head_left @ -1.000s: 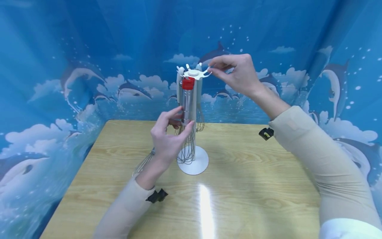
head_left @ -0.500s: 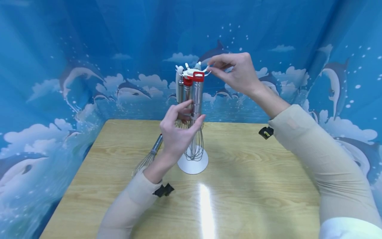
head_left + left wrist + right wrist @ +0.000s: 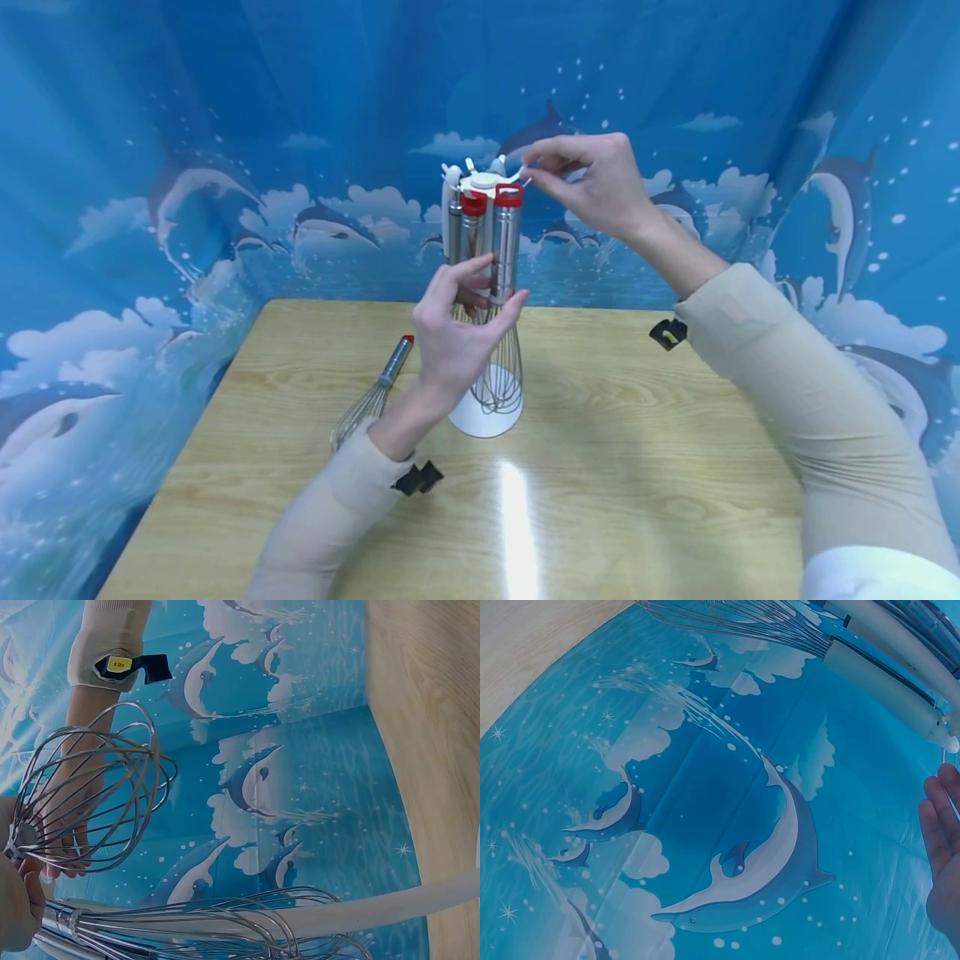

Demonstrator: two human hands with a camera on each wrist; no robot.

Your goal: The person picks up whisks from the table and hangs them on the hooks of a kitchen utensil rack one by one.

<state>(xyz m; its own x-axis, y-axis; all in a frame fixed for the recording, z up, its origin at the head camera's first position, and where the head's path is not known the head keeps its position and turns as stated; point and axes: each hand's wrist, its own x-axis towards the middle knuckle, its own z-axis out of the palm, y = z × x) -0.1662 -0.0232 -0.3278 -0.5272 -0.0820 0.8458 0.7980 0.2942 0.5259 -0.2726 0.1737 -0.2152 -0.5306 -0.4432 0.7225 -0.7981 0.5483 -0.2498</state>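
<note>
My left hand [image 3: 453, 333] grips a steel whisk [image 3: 507, 242] with a red end loop, low on its handle. The whisk stands upright, its red loop right at a front hook of the white rotating stand [image 3: 480, 183]. In the left wrist view its wire balloon [image 3: 105, 795] fills the left side. My right hand [image 3: 592, 179] pinches the tip of a hook at the stand's right side. Another red-ended whisk [image 3: 472, 225] hangs beside the held one. Further back hangs a white-handled whisk [image 3: 885, 694], seen in the right wrist view near my right fingers.
A loose whisk [image 3: 386, 379] with a red end lies on the wooden table [image 3: 637, 467], left of the stand's round white base [image 3: 467, 417]. A blue dolphin-print curtain [image 3: 337, 100] surrounds the table's back and sides.
My left hand has moved right with the red-ended whisk, from in front of the stand to its front-right hook. The loose whisk shows more fully. My right hand has kept its place.
</note>
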